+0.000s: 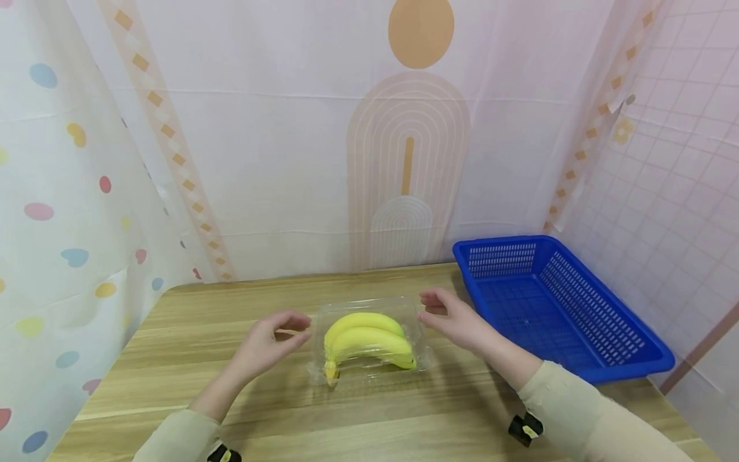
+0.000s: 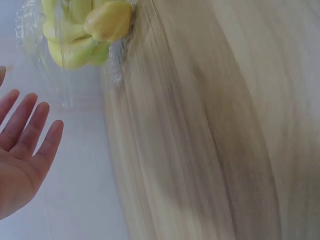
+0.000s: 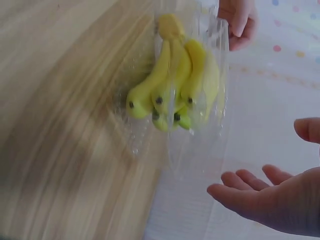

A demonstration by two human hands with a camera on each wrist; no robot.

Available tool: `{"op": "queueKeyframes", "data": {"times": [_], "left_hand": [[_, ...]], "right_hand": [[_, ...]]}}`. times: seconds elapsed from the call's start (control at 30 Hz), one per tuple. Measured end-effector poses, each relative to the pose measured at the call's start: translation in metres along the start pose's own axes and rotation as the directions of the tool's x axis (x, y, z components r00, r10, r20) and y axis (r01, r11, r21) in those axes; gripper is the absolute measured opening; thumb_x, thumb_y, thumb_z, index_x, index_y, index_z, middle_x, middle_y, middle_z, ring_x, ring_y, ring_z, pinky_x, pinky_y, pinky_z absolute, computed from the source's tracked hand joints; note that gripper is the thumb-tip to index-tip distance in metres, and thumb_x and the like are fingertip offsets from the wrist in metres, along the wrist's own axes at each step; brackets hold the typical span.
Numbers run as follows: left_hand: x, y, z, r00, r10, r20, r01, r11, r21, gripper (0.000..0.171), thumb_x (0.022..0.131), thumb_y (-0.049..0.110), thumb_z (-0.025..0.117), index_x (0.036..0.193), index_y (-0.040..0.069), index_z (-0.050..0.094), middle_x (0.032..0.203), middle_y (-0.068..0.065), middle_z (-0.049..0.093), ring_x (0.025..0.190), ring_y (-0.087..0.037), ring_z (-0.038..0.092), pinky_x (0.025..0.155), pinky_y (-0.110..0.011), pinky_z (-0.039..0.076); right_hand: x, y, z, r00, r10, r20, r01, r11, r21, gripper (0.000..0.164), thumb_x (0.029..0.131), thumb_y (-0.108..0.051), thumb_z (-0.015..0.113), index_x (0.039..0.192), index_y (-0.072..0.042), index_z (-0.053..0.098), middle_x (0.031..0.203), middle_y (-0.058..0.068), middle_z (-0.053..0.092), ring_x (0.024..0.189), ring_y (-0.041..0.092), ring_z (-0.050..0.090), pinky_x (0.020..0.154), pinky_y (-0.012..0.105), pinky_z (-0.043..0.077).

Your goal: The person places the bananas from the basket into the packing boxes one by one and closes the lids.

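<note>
A bunch of yellow bananas (image 1: 366, 339) with greenish tips lies inside a clear plastic box (image 1: 369, 301) on the wooden table. The right wrist view shows the bananas (image 3: 172, 75) behind the see-through walls of the box. My left hand (image 1: 265, 340) is held beside the left side of the box, its fingers spread and holding nothing. Across from it, my right hand (image 1: 458, 321) is at the right side of the box, thumb apart from the fingers, also without anything in its grasp. In the left wrist view the fingers of the left hand (image 2: 25, 145) are apart from the box.
A blue plastic basket (image 1: 562, 375) with slotted sides stands at the right of the table (image 1: 173, 359), close to my right forearm. Patterned curtains (image 1: 260, 160) hang behind the table and along both sides.
</note>
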State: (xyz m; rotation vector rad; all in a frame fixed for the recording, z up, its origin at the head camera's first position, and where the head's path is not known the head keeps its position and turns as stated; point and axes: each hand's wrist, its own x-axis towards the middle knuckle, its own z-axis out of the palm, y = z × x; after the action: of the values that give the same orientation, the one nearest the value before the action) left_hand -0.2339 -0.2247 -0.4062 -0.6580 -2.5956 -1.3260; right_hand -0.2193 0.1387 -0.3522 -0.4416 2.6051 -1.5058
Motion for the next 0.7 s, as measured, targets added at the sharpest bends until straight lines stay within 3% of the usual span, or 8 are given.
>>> {"op": "queueKeyframes", "data": {"times": [0.23,0.37,0.5,0.7], "left_hand": [[-0.005,0.003,0.000,0.996,-0.087,-0.010,0.087,0.994,-0.064,0.038,0.093,0.022,0.072,0.121,-0.001,0.064,0.111,-0.009,0.069,0.100,-0.023,0.066,0.082,-0.026,0.056],[-0.009,0.004,0.000,0.986,-0.166,0.000,0.164,0.976,-0.142,0.042,0.093,0.021,0.072,0.125,-0.004,0.061,0.114,-0.013,0.067,0.102,-0.026,0.064,0.082,-0.027,0.057],[-0.013,0.007,0.003,0.960,-0.277,0.044,0.278,0.920,-0.278,0.049,0.094,0.018,0.070,0.132,-0.009,0.054,0.121,-0.022,0.062,0.107,-0.030,0.062,0.085,-0.035,0.058],[-0.020,0.011,0.009,0.913,-0.381,0.145,0.403,0.789,-0.464,0.059,0.097,0.012,0.065,0.141,-0.015,0.038,0.131,-0.029,0.051,0.115,-0.034,0.057,0.089,-0.043,0.057]], "right_hand": [[-0.010,0.003,0.008,0.999,0.018,-0.029,-0.016,0.998,0.055,0.056,0.101,-0.018,0.060,0.146,0.005,0.037,0.143,0.027,0.044,0.131,0.042,0.044,0.105,0.054,0.043],[-0.015,0.010,0.014,0.998,0.040,-0.053,-0.036,0.996,0.081,0.059,0.101,-0.019,0.060,0.147,0.007,0.033,0.144,0.030,0.041,0.132,0.045,0.041,0.106,0.056,0.041],[-0.018,0.019,0.020,0.993,0.094,-0.072,-0.084,0.988,0.130,0.060,0.100,-0.019,0.060,0.147,0.008,0.032,0.143,0.031,0.041,0.131,0.047,0.042,0.107,0.056,0.040],[-0.020,0.033,0.029,0.983,0.169,-0.064,-0.141,0.940,0.311,0.059,0.101,-0.013,0.058,0.145,0.014,0.030,0.138,0.034,0.044,0.128,0.046,0.044,0.100,0.053,0.048]]}}
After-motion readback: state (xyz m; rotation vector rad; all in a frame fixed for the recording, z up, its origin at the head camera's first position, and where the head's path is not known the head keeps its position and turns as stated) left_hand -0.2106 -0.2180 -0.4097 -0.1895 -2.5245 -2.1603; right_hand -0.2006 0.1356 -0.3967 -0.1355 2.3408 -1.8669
